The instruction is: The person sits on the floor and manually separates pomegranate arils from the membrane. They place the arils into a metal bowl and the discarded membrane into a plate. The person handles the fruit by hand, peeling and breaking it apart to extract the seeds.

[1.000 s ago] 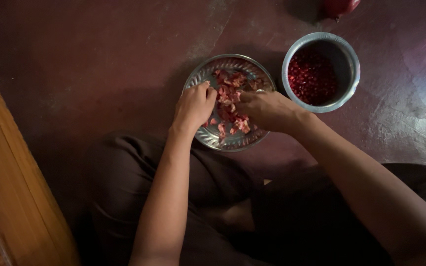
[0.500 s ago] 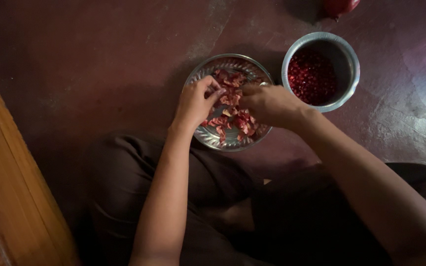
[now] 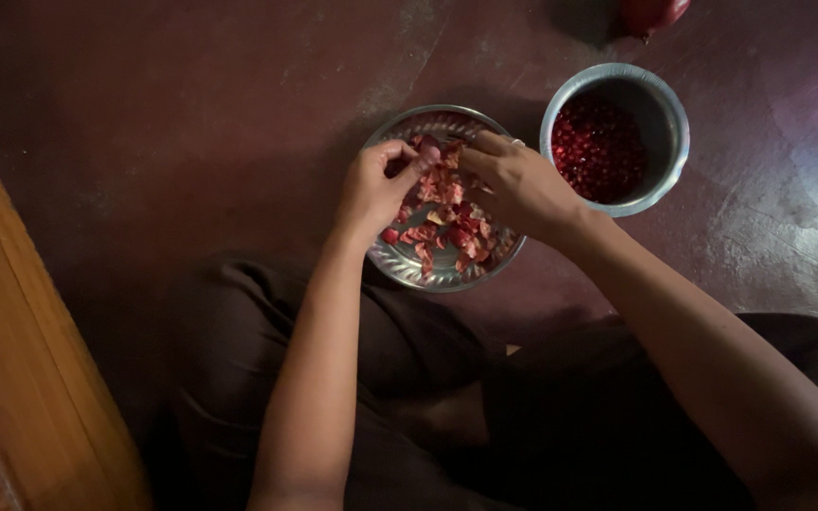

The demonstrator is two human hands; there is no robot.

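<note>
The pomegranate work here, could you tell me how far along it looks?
The pot already holds many loose seeds, and the plate is heaped with peel. Left hand and right hand grip one piece together. A whole pomegranate lies untouched.

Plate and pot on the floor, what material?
Plate: looks like thin polished metal, likely steel; embossed rim catches glints. Pot: also metal, duller brushed grey, with a rolled lip. Floor: seems painted or polished cement, dark red with scuffs.
</note>
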